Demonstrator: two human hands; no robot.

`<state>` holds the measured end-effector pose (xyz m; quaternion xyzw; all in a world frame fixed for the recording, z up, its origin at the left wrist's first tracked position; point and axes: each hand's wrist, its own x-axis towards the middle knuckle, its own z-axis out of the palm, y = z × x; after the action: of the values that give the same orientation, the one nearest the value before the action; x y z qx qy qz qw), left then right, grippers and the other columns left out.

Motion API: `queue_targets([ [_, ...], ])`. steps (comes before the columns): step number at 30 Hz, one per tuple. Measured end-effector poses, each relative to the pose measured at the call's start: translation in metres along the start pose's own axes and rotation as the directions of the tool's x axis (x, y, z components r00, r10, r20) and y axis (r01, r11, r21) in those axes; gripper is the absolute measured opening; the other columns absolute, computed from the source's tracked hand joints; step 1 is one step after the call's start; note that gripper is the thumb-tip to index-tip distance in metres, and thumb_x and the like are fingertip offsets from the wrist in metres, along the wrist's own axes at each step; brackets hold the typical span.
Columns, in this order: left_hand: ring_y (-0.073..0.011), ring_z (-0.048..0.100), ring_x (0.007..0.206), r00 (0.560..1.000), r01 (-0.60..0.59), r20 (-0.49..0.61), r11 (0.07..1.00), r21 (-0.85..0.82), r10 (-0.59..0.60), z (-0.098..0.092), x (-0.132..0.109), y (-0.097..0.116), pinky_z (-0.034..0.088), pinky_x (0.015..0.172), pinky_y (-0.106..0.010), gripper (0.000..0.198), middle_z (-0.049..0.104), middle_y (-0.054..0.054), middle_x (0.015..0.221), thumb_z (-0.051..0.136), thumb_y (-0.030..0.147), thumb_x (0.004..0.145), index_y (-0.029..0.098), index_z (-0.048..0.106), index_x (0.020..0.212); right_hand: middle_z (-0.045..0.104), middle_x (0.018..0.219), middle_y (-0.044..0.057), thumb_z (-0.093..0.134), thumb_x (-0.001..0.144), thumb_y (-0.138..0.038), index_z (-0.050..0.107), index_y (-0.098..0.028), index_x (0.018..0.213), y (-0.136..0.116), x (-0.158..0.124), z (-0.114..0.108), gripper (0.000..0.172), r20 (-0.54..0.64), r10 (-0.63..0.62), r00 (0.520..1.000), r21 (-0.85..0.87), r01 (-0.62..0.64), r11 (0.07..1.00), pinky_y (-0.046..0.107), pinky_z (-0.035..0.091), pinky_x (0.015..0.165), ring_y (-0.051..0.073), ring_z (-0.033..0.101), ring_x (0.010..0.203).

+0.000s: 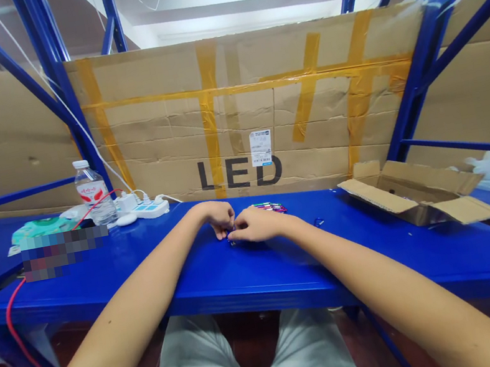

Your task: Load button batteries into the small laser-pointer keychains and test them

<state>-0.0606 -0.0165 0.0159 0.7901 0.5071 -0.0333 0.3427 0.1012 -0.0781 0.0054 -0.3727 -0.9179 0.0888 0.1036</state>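
Both my hands meet at the middle of the blue bench (223, 276). My left hand (220, 216) is curled, fingers pinched on a small dark item (232, 241) that is too tiny to name. My right hand (255, 225) is closed too, fingertips touching the same spot. Just behind my right hand lies a small bunch of thin coloured pieces (270, 207), pink, green and silver.
An open cardboard box (413, 195) sits right of my hands. At the left stand a water bottle (93, 194), a white power strip (147, 208) with a red cable, and a green tissue pack (42, 229). A taped cardboard wall marked LED (233, 116) backs the bench.
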Motion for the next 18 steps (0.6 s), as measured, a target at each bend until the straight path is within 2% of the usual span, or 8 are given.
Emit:
queue_targets([
  [3, -0.0203, 0.067, 0.059, 0.998, -0.046, -0.036, 0.999, -0.010, 0.046, 0.010, 0.005, 0.011, 0.056, 0.061, -0.031, 0.015, 0.067, -0.003, 0.059, 0.061, 0.008, 0.058, 0.014, 0.065, 0.070, 0.069, 0.076, 0.009, 0.062, 0.079, -0.056, 0.070, -0.015, 0.081, -0.015, 0.003, 0.007, 0.042, -0.011, 0.148, 0.989, -0.101, -0.149, 0.984, 0.025, 0.035, 0.053, 0.017, 0.058, 0.064],
  [6, -0.0177, 0.065, 0.056, 0.998, -0.036, -0.062, 0.998, -0.047, 0.033, 0.016, 0.007, 0.019, 0.054, 0.058, -0.029, 0.008, 0.064, -0.003, 0.055, 0.062, 0.010, 0.062, 0.013, 0.063, 0.069, 0.069, 0.074, 0.008, 0.066, 0.075, -0.039, 0.070, -0.015, 0.079, -0.012, 0.000, 0.000, 0.024, 0.071, 0.233, 0.970, -0.114, -0.225, 0.968, 0.026, 0.037, 0.052, 0.017, 0.059, 0.062],
  [8, -0.0152, 0.062, 0.054, 0.994, -0.074, -0.080, 0.996, -0.056, 0.069, 0.019, 0.007, 0.022, 0.052, 0.054, -0.027, 0.006, 0.062, -0.001, 0.055, 0.065, 0.015, 0.066, 0.013, 0.061, 0.070, 0.065, 0.063, 0.004, 0.066, 0.069, -0.029, 0.067, -0.016, 0.070, 0.000, -0.008, -0.014, 0.013, 0.221, 0.258, 0.940, -0.068, -0.249, 0.966, 0.025, 0.037, 0.049, 0.014, 0.056, 0.056],
  [10, -0.0129, 0.059, 0.052, 0.983, -0.160, -0.096, 0.987, -0.033, 0.156, 0.023, 0.007, 0.025, 0.048, 0.050, -0.024, 0.010, 0.061, 0.000, 0.057, 0.067, 0.020, 0.067, 0.014, 0.060, 0.071, 0.061, 0.057, 0.000, 0.065, 0.065, -0.025, 0.064, -0.017, 0.064, 0.018, -0.021, -0.032, 0.009, 0.451, 0.200, 0.870, 0.039, -0.243, 0.969, 0.023, 0.036, 0.047, 0.011, 0.051, 0.051],
  [11, -0.0119, 0.058, 0.051, 0.973, -0.210, -0.105, 0.978, -0.011, 0.208, 0.026, 0.007, 0.027, 0.045, 0.048, -0.022, 0.013, 0.060, 0.001, 0.058, 0.068, 0.022, 0.068, 0.015, 0.059, 0.072, 0.061, 0.057, 0.000, 0.064, 0.065, -0.025, 0.062, -0.017, 0.064, 0.029, -0.028, -0.042, 0.009, 0.493, 0.186, 0.850, 0.128, -0.282, 0.951, 0.022, 0.035, 0.046, 0.010, 0.049, 0.049],
  [12, -0.0111, 0.056, 0.050, 0.959, -0.259, -0.116, 0.966, 0.013, 0.258, 0.029, 0.007, 0.030, 0.043, 0.047, -0.022, 0.014, 0.059, 0.002, 0.058, 0.069, 0.024, 0.068, 0.015, 0.060, 0.073, 0.061, 0.058, -0.001, 0.063, 0.066, -0.026, 0.061, -0.017, 0.066, 0.041, -0.036, -0.051, 0.010, 0.492, 0.180, 0.852, 0.227, -0.325, 0.918, 0.021, 0.035, 0.045, 0.009, 0.048, 0.048],
  [14, -0.0105, 0.054, 0.050, 0.929, -0.337, -0.146, 0.940, 0.049, 0.341, 0.037, 0.008, 0.036, 0.041, 0.047, -0.021, 0.019, 0.059, 0.002, 0.059, 0.071, 0.027, 0.067, 0.015, 0.061, 0.078, 0.061, 0.060, -0.001, 0.062, 0.066, -0.027, 0.061, -0.016, 0.069, 0.067, -0.051, -0.065, 0.011, 0.399, 0.167, 0.902, 0.394, -0.333, 0.857, 0.020, 0.032, 0.043, 0.007, 0.045, 0.047],
  [18, -0.0126, 0.057, 0.057, 0.875, -0.428, -0.217, 0.901, 0.075, 0.434, 0.047, 0.011, 0.047, 0.042, 0.052, -0.023, 0.024, 0.062, 0.000, 0.065, 0.069, 0.035, 0.073, 0.015, 0.064, 0.085, 0.059, 0.060, 0.000, 0.062, 0.065, -0.026, 0.062, -0.015, 0.075, 0.110, -0.068, -0.074, 0.015, 0.200, 0.301, 0.933, 0.578, -0.360, 0.732, 0.020, 0.034, 0.044, 0.008, 0.047, 0.049],
])
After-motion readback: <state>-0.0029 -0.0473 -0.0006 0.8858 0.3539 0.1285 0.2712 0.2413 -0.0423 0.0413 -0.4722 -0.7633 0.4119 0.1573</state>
